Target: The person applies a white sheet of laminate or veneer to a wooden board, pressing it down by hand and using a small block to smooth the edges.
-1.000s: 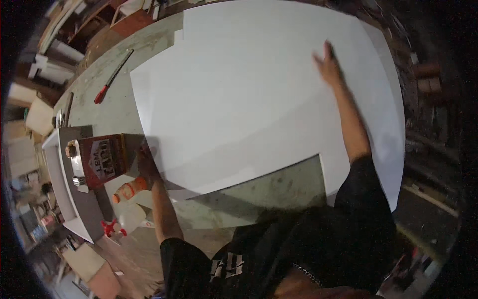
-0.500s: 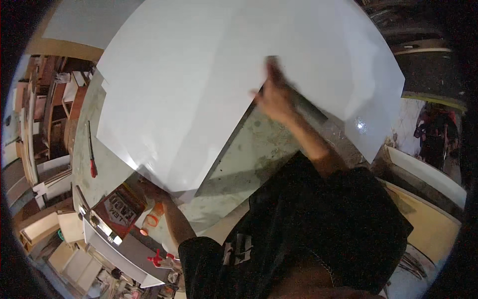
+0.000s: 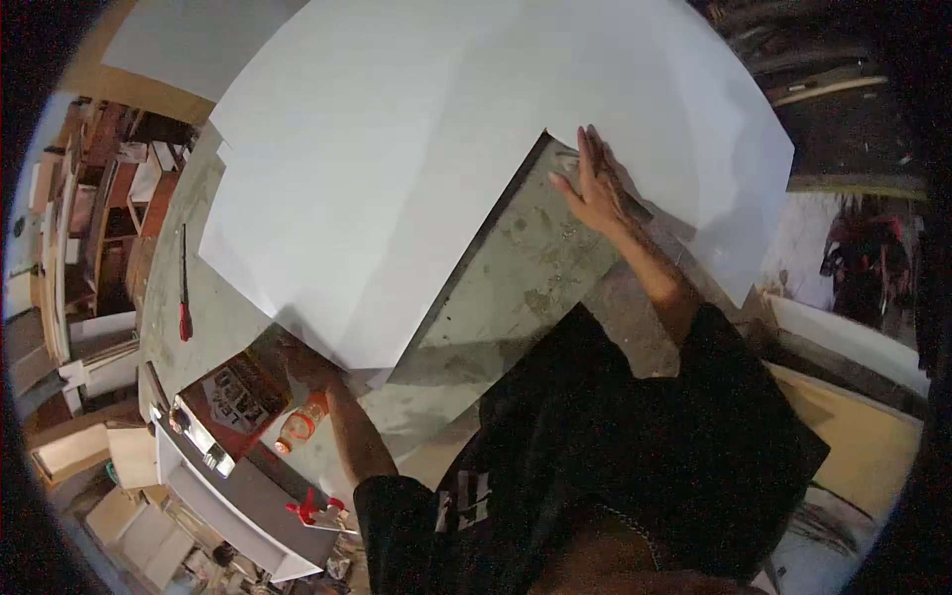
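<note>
A large white sheet (image 3: 397, 188) with a glossy surface covers most of the worktable (image 3: 496, 268). A wedge-shaped gap in its near side shows the stained tabletop. My right hand (image 3: 598, 193) lies along the right edge of that gap, its fingers stretched out and its thumb apart, holding nothing. At the sheet's near left edge is my left hand (image 3: 309, 365), in dark shadow; its fingers are too dim to make out. Beside it stand a red rectangular can (image 3: 236, 402) and a clear bottle with orange parts (image 3: 299, 424).
A red-handled screwdriver (image 3: 185, 317) lies at the table's left. A white box-like panel (image 3: 233, 511) and a red-topped spray bottle (image 3: 315, 508) are at the near left. Wooden shelving (image 3: 109, 208) stands further left, and a pale board (image 3: 843, 426) at the right.
My right hand has moved from the tip of the gap to the right and slightly nearer, along the sheet's edge. My left hand has stayed at the near left edge.
</note>
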`<state>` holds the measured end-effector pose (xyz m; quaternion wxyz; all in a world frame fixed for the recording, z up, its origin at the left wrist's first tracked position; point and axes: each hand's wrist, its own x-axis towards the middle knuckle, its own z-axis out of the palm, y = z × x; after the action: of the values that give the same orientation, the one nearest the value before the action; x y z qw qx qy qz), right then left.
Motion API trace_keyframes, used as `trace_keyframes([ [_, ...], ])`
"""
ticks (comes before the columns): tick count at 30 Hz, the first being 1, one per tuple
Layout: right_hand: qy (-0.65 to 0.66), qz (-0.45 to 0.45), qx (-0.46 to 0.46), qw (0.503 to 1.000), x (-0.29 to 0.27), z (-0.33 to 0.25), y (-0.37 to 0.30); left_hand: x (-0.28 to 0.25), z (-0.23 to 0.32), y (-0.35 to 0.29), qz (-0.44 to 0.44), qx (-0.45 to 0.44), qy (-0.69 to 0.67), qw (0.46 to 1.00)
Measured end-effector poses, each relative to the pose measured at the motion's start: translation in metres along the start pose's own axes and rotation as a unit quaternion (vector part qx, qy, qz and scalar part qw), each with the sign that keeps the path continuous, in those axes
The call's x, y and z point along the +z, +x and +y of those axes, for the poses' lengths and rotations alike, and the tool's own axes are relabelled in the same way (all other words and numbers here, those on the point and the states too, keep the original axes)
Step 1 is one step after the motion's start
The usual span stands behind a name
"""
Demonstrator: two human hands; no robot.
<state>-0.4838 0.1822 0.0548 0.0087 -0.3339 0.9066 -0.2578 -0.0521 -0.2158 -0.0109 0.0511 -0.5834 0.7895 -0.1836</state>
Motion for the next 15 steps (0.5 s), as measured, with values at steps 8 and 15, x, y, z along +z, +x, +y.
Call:
trace_keyframes([
  [8,-0.052,0.021,-0.055,0.997,0.005,0.017,0.019,0.001,-0.002,-0.005,0.000,0.006,0.008,1.000],
  [15,0.119,0.055,0.077,0.988,0.024,-0.033,-0.006,0.005,-0.009,-0.001,0.012,0.013,0.026,0.999],
])
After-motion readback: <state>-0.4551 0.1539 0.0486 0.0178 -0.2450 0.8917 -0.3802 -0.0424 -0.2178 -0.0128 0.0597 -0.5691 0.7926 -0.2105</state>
